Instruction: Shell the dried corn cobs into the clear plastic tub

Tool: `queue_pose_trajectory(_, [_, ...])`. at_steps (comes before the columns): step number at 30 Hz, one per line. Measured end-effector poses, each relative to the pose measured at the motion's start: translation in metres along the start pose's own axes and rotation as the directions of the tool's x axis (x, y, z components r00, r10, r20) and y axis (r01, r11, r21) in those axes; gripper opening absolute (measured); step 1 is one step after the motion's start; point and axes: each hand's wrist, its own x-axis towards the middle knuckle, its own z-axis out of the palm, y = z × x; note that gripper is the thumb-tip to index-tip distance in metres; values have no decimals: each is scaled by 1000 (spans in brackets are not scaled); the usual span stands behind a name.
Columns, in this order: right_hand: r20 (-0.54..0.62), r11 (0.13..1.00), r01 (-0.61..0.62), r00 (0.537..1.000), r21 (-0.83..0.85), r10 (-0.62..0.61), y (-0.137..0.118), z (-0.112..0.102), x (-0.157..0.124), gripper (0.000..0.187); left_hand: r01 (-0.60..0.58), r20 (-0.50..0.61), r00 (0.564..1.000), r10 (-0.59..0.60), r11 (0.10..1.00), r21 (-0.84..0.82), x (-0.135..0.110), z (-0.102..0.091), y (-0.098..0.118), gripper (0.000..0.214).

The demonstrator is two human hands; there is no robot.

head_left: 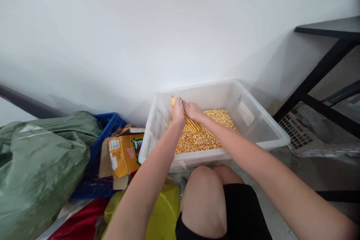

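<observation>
White wall rises behind a translucent plastic bin of loose corn kernels. Inside it, your left hand and right hand meet, fingers curled closed around a slanting corn cob; their fingertips are hidden.

Corn cob, in the left hand and right hand: bumpy, slightly glossy.
Loose kernels, below the hands: hard-looking, smooth, faintly shiny.
Tub, around the hands: cloudy plastic, smooth.
Box, left of the left hand: printed cardboard, ragged.
Crate, farther left: smooth plastic.
Sheet, farthest left of the hands: creased, matt; cloth or plastic, unclear.
Wall, ahead of the hands: smooth, matt.
</observation>
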Motion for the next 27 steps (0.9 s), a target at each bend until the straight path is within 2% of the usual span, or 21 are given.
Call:
queue_pose_trajectory(3, [-5,1000,22,1000,21,-21,4,-1,2,67,28,74,997,-25,998,-49,1,-1,1,20])
queue_pose_trajectory(5, [20,995,-27,999,93,25,8,-2,4,62,86,149,986,-70,991,-100,3,-2,2,20])
queue_pose_trajectory(7, [128,965,-137,986,224,111,15,-6,7,55,173,217,966,-143,976,-129,6,-4,4,22])
queue_pose_trajectory(10, [329,895,-280,930,348,163,30,-17,11,35,257,249,945,-214,954,-153,11,-6,10,27])
queue_pose_trajectory(12, [285,933,-268,938,239,196,39,-25,14,24,241,215,956,-200,952,-187,14,-8,13,27])
queue_pose_trajectory(13, [230,965,-238,950,108,209,43,-28,16,24,232,194,962,-193,951,-203,16,-9,14,26])
queue_pose_trajectory(15, [147,975,-173,970,-137,193,47,-33,19,31,237,163,965,-204,945,-225,20,-11,16,26])
queue_pose_trajectory(17, [170,971,-136,971,-198,170,45,-37,18,39,249,144,965,-218,937,-246,23,-12,18,27])
queue_pose_trajectory(20, [340,977,-209,923,46,181,35,-42,10,44,244,132,968,-213,920,-306,28,-16,21,29])
queue_pose_trajectory(22, [523,926,-292,842,238,132,26,-46,1,48,223,104,974,-199,907,-356,33,-20,23,30])
queue_pose_trajectory(24, [639,867,-357,767,348,59,17,-46,-8,47,201,66,980,-190,898,-393,38,-24,24,31])
queue_pose_trajectory(25, [649,851,-372,759,371,49,14,-45,-11,45,199,51,979,-195,893,-405,39,-26,23,33])
queue_pose_trajectory(27, [587,853,-349,807,388,64,6,-39,-14,41,202,48,979,-200,894,-401,40,-26,22,35])
